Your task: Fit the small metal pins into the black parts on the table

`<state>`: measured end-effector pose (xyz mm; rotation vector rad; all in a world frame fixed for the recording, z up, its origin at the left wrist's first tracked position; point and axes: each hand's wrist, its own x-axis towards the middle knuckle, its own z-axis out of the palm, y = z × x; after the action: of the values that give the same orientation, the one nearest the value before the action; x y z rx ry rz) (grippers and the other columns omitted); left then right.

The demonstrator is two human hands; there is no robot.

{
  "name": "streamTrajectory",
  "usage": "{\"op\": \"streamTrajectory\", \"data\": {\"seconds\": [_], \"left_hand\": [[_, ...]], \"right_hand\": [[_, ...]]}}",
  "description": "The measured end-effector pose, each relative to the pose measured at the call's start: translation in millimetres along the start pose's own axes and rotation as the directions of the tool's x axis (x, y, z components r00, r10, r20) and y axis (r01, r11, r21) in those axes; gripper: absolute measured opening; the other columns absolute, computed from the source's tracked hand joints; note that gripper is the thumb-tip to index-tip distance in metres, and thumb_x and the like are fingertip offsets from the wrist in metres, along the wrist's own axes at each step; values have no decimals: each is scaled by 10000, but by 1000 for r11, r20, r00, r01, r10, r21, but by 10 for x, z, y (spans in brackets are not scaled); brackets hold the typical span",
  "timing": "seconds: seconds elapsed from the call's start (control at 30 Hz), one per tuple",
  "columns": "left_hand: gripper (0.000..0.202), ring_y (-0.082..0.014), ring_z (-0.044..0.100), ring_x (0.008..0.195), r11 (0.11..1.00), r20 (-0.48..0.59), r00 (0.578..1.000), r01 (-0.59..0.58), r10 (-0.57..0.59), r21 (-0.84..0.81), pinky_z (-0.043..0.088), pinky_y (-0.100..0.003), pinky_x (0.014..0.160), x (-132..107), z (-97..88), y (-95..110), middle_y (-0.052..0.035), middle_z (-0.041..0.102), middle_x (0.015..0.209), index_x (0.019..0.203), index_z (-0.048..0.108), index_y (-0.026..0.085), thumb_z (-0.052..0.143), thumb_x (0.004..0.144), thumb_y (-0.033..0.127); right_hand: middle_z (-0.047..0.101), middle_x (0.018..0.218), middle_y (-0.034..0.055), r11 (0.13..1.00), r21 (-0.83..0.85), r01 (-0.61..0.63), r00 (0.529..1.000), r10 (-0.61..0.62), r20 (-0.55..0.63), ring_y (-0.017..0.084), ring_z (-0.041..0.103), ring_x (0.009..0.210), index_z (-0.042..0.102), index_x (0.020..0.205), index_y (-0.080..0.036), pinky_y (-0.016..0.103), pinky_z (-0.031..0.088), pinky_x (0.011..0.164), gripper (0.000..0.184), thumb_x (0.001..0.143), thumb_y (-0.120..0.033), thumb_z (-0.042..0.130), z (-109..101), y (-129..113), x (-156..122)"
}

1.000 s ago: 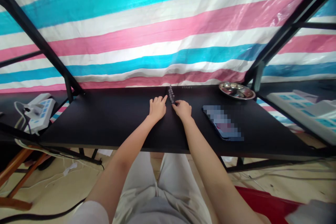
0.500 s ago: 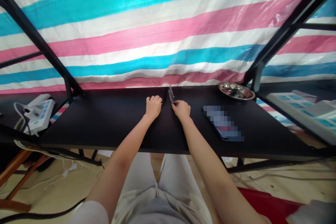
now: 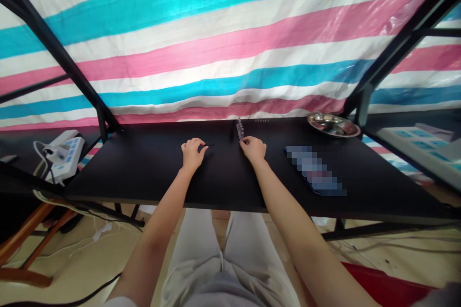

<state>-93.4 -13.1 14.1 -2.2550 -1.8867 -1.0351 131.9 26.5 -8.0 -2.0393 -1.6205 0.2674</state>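
My left hand is closed in a pinch above the black tabletop, left of the middle. Between thumb and forefinger it has a small thin dark stick, whose kind I cannot make out. My right hand pinches the near end of a narrow, clear, knobbly strip that points toward the back edge. Just left of that strip lies a dark narrow piece, hard to tell from the tabletop. The two hands are apart.
A shiny metal dish sits at the back right of the black table. Nearer me lies a phone-shaped blurred object. Several tiny clear pieces line the back edge. White power strips stand at the left.
My left hand has moved left, away from the clear strip, with the thin dark stick now showing in its fingers. My right hand stays at the strip's near end. The view has shifted slightly.
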Motion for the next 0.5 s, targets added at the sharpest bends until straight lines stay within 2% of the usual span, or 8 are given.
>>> {"op": "streamTrajectory", "data": {"seconds": [0.07,0.13,0.23,0.3,0.5], "left_hand": [[93,-165,541,930,997,-16,999,37,-38,-70,337,-319,857,-16,13,-12,-11,626,982,837,578,215,585,799,299],[88,-158,548,914,989,-30,997,63,-67,-135,359,-305,844,-14,4,-10,-11,628,962,819,581,210,594,791,293],[77,-159,555,904,981,-23,996,79,-85,-177,378,-306,841,-8,-36,10,-15,633,957,812,594,214,594,789,287],[79,-164,558,914,981,-12,997,75,-78,-180,383,-313,848,-11,-64,31,-18,636,967,818,603,217,591,792,290],[80,-152,563,909,976,-33,999,8,-16,-217,383,-301,853,-32,-90,74,-19,640,948,818,612,208,607,784,280]], "right_hand": [[668,814,28,999,18,46,999,-46,11,189,581,808,673,877,-217,289,356,709,212,779,-309,510,-7,-23,-30],[656,793,25,988,38,149,988,-150,21,172,570,769,663,847,-206,268,346,681,192,778,-295,507,-15,-66,-92],[637,757,27,941,38,336,941,-337,32,160,552,742,646,820,-194,254,326,655,183,791,-278,486,-28,-175,-227],[633,758,33,907,3,420,907,-420,38,162,546,747,638,821,-185,258,307,650,185,800,-271,476,-32,-255,-316],[639,786,45,858,-97,504,864,-501,50,167,542,760,623,815,-174,282,267,654,191,828,-265,455,-16,-357,-428]]}}
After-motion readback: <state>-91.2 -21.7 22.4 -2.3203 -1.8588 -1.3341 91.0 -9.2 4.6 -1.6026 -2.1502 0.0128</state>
